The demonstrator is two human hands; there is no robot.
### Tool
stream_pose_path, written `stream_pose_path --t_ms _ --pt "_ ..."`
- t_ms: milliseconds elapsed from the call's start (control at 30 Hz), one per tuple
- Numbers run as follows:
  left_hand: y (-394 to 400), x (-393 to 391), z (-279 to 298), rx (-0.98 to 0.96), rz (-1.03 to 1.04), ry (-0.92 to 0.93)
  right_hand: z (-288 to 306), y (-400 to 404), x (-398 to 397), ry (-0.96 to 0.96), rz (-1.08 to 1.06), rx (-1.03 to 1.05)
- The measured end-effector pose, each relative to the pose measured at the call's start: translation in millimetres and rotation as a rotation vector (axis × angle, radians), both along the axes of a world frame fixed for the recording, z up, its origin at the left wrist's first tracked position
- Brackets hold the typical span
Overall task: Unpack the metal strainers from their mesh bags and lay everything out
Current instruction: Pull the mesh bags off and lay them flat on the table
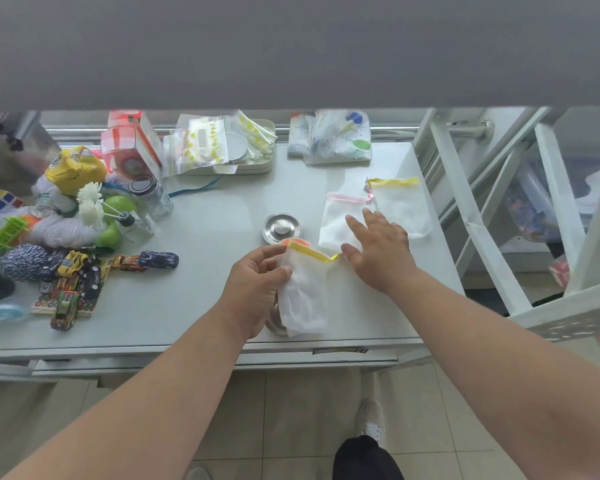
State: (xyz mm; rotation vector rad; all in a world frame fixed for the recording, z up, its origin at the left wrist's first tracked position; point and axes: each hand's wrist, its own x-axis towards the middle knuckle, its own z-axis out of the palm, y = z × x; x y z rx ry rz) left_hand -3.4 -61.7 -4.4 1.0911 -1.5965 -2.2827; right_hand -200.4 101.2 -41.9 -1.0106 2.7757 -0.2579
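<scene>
While your left hand curls around the near mesh bag, its thumb and fingers pinch the white fabric just under the yellow-trimmed mouth, and the bag hangs down past your palm toward the table's near edge. Something orange shows right at the bag's mouth, just beyond your left fingertips; you cannot tell from here what it is. A rounded, shiny shape sits under your left palm at the bag's lower edge, too hidden to name.

Your right hand lies flat with its fingers spread, holding nothing. The fingertips press on the pink-trimmed mesh bag, which lies flat on the table, and the thumb rests beside the yellow trim's right end. Beyond your right fingertips, the third mesh bag, edged in yellow, lies flat and touches the pink-trimmed one along its side.

One metal strainer sits bare on the table just beyond your left fingertips, to the left of the pink-trimmed bag, close to but apart from the orange thing.

Well to the left of your left hand lie toy cars, yarn and other clutter. Far past both sets of fingers, a tray of zip bags and a stack of folded cloth stand at the table's back.
</scene>
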Motion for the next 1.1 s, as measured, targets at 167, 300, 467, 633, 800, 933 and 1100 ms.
stream_pose_path --t_ms 167,300,467,633,800,933,1100 --pt "-1 2 1 0.002 0.031 0.004 -6 -22 -29 -0.084 0.15 0.099" --pt "-1 2 2 0.013 0.033 0.018 -3 -17 -26 -0.091 0.136 0.022" --pt "6 -2 11 0.058 0.0 0.035 17 13 45 -0.268 -0.121 -0.425" --pt "16 -10 28 0.224 -0.069 0.134 29 25 113 -0.94 -0.538 -0.721" --pt "13 -8 25 0.166 -0.067 0.134 34 25 123 -1.056 -0.71 -0.939" --pt "5 -1 11 -0.023 -0.061 0.061 23 30 104 -0.741 -0.728 -0.791" --pt "-6 10 2 -0.162 -0.072 -0.002 14 44 93 -0.522 -0.658 -0.507"
